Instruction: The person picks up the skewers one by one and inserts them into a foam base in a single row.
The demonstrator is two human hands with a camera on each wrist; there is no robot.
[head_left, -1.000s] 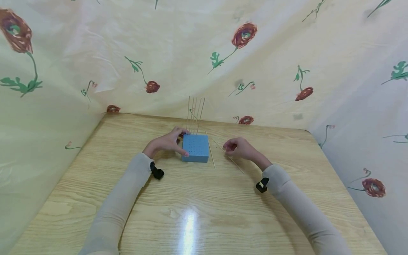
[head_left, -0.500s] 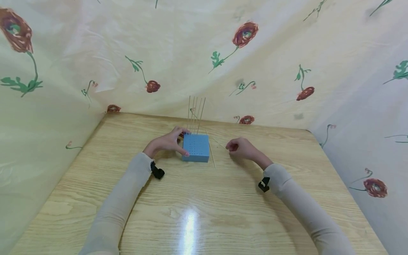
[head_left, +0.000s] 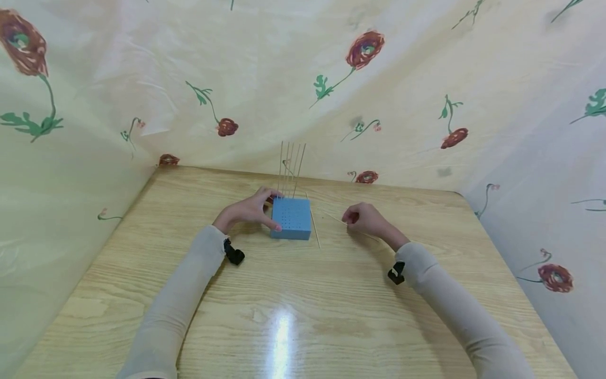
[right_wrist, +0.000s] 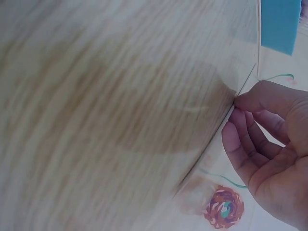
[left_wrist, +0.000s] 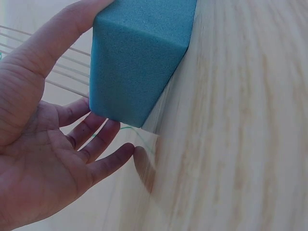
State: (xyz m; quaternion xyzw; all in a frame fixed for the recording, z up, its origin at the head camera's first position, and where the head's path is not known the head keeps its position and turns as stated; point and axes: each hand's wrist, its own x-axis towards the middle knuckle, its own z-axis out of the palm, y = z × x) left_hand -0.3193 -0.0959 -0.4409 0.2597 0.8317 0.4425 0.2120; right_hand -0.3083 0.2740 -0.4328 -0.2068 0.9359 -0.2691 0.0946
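A blue foam block (head_left: 298, 213) with rows of small holes sits on the table. Several thin wooden sticks (head_left: 288, 171) stand upright along its back edge. My left hand (head_left: 247, 210) grips the block from its left side, thumb at the near corner and fingers round the back; the left wrist view shows the thumb on the foam (left_wrist: 130, 72). To the right, my right hand (head_left: 369, 220) pinches a thin stick (head_left: 335, 217) between thumb and fingertips, low over the table. In the right wrist view that stick (right_wrist: 204, 151) runs slantwise past the fingertips.
Another thin stick (head_left: 315, 230) lies on the wooden table (head_left: 331, 316) along the block's right side. A flower-printed curtain (head_left: 284, 79) closes off the back and both sides of the table.
My right hand has moved a little to the right, away from the block, and the stick at its fingers has shifted and turned with it. My left hand stays on the block.
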